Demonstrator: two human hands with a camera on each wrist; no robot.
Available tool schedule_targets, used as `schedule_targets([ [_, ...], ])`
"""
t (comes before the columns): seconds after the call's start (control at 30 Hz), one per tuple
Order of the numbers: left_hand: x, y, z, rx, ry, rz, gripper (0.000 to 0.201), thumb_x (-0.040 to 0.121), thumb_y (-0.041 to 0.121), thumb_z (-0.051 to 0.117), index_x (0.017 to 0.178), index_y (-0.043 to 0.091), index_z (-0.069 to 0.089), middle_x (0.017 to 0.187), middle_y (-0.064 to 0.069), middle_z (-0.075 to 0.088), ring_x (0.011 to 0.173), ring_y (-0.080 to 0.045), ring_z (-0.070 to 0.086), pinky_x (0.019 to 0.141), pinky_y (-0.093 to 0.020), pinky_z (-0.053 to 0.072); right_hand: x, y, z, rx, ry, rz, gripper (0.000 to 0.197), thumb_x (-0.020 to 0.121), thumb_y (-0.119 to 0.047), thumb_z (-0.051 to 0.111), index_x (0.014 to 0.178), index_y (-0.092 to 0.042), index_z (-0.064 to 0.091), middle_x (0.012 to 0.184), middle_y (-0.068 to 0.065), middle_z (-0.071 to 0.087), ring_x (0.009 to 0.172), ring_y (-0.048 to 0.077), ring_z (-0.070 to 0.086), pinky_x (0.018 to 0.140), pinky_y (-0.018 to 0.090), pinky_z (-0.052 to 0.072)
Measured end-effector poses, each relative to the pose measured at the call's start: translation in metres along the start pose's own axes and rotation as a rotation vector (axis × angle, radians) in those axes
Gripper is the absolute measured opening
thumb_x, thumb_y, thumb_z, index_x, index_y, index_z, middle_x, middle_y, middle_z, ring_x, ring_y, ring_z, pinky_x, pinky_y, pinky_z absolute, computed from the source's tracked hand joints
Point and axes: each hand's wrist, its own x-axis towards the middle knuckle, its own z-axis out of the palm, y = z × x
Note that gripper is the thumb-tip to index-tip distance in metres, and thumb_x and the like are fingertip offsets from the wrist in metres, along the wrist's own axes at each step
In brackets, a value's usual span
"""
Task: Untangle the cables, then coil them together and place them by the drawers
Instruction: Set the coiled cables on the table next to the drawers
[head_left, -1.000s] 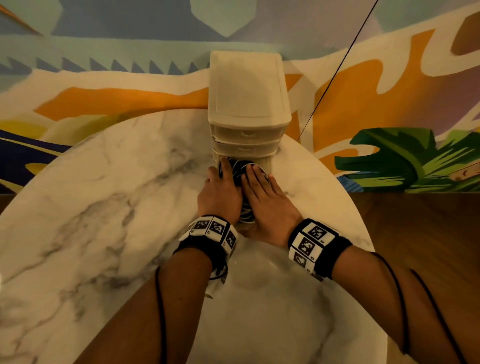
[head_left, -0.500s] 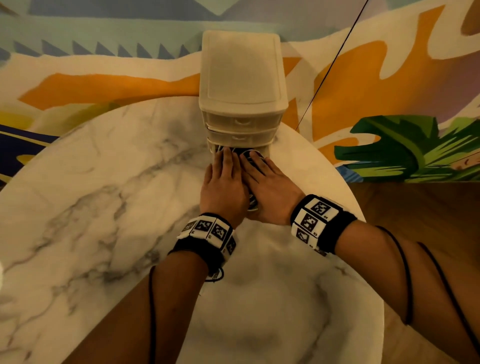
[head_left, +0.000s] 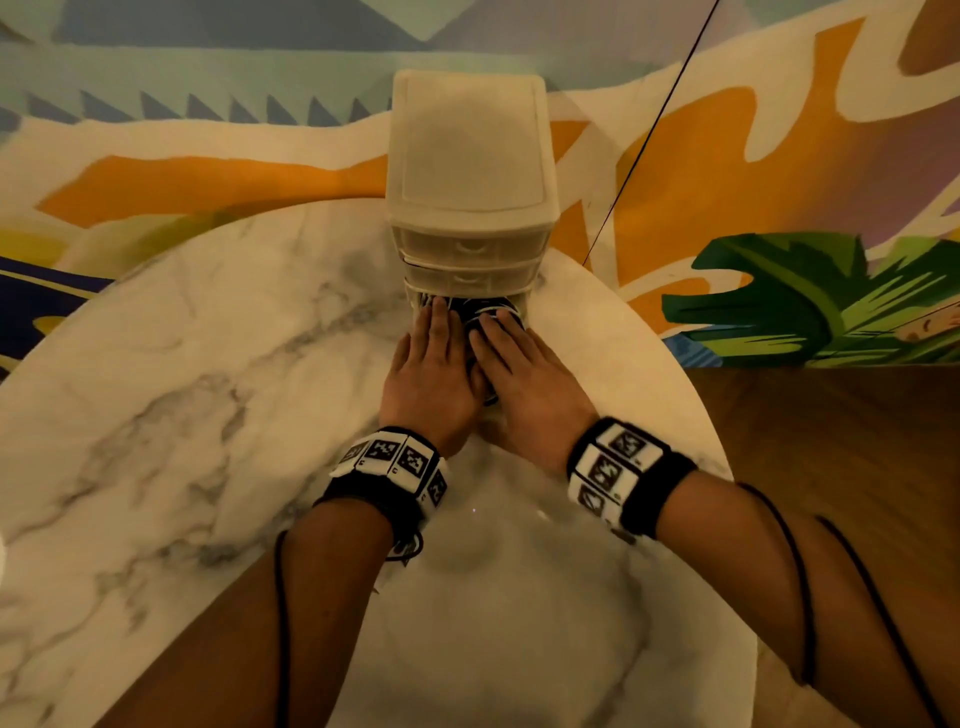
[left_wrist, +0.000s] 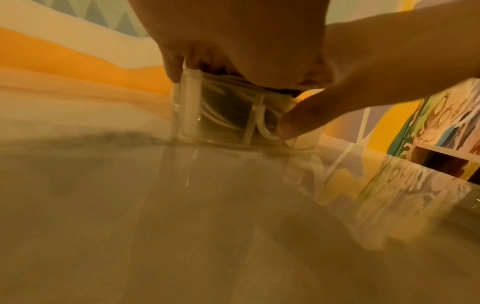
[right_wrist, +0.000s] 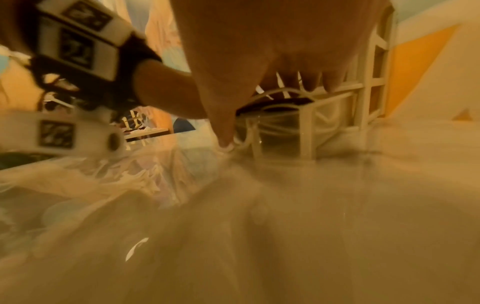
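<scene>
One coil of cables (head_left: 488, 317) sits in the open bottom drawer (left_wrist: 233, 115) at twelve o'clock. Left hand (head_left: 428, 376) and right hand (head_left: 524, 374), two flat palms, grip released, press it on the tabletop (head_left: 208, 415).

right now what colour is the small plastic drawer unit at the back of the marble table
Cream or off-white, with translucent drawer fronts: the small plastic drawer unit shows best in the head view.

hands (head_left: 470, 382) and cables (head_left: 480, 314) pushed farther forward, against drawers (head_left: 470, 171)
</scene>
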Motion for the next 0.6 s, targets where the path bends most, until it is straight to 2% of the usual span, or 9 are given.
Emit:
schedule_targets([
  [0.07,0.001,0.001,0.003,0.010,-0.002,-0.022,0.062,0.098,0.040,0.013,0.150,0.008,0.000,0.158,-0.009,-0.008,0.146,-0.021,-0.007,0.118,-0.036,0.003,-0.018,0.004,0.007,0.006,0.046,-0.028,0.085,0.081,-0.056,0.057,0.144,-0.005,0.031,0.153,0.013,0.030,0.143,0.026,0.025,0.117,0.039,0.021],
  [0.17,0.002,0.000,0.006,0.029,0.011,-0.027,0.064,0.097,0.041,0.016,0.150,0.007,0.003,0.158,-0.010,-0.006,0.146,-0.022,-0.005,0.118,-0.037,0.005,-0.023,0.015,0.014,-0.025,0.066,-0.091,0.068,0.087,-0.050,0.042,0.137,-0.002,0.045,0.142,0.015,0.047,0.133,0.028,0.043,0.110,0.042,0.035],
  [0.23,0.003,-0.002,0.005,0.034,0.013,-0.015,0.064,0.098,0.041,0.017,0.150,0.007,0.004,0.158,-0.010,-0.006,0.146,-0.021,-0.004,0.119,-0.037,0.006,-0.015,0.020,0.013,-0.049,0.082,-0.095,0.067,0.087,-0.051,0.036,0.132,-0.003,0.051,0.136,0.014,0.053,0.128,0.027,0.049,0.106,0.040,0.036],
  [0.27,0.003,-0.002,0.004,0.034,0.010,-0.011,0.064,0.098,0.041,0.018,0.150,0.007,0.004,0.158,-0.010,-0.005,0.146,-0.021,-0.004,0.119,-0.037,0.007,-0.012,0.020,0.012,-0.068,0.086,-0.106,0.067,0.086,-0.051,0.038,0.131,-0.003,0.052,0.136,0.015,0.054,0.128,0.028,0.050,0.106,0.039,0.034],
  [0.37,0.001,-0.001,0.002,0.012,0.014,-0.018,0.063,0.098,0.040,0.021,0.149,0.006,0.006,0.158,-0.010,-0.003,0.146,-0.023,-0.002,0.118,-0.038,0.010,-0.012,0.023,0.012,-0.098,0.064,-0.158,0.071,0.084,-0.047,0.059,0.136,-0.001,0.045,0.142,0.017,0.047,0.132,0.030,0.044,0.109,0.039,0.027],
  [0.47,0.003,0.001,0.001,0.010,0.029,-0.019,0.063,0.098,0.039,0.023,0.149,0.005,0.010,0.158,-0.014,0.003,0.145,-0.026,0.003,0.117,-0.039,0.013,-0.008,0.028,0.009,-0.165,0.072,-0.196,0.071,0.076,-0.039,0.072,0.131,0.000,0.051,0.136,0.019,0.052,0.127,0.030,0.051,0.103,0.041,0.042],
  [0.53,0.004,-0.001,-0.001,0.016,0.037,-0.006,0.064,0.098,0.041,0.024,0.149,0.005,0.011,0.158,-0.014,0.004,0.145,-0.026,0.003,0.116,-0.038,0.013,-0.004,0.032,0.009,-0.180,0.072,-0.217,0.066,0.077,-0.035,0.073,0.128,0.001,0.053,0.133,0.020,0.055,0.124,0.031,0.053,0.097,0.041,0.050],
  [0.6,0.001,-0.005,-0.002,0.023,0.036,0.019,0.066,0.097,0.047,0.022,0.149,0.007,0.009,0.158,-0.012,0.002,0.146,-0.024,0.002,0.117,-0.037,0.010,0.000,0.035,0.005,-0.169,0.031,-0.225,0.063,0.082,-0.033,0.069,0.131,0.001,0.051,0.135,0.020,0.053,0.126,0.031,0.051,0.095,0.041,0.051],
])
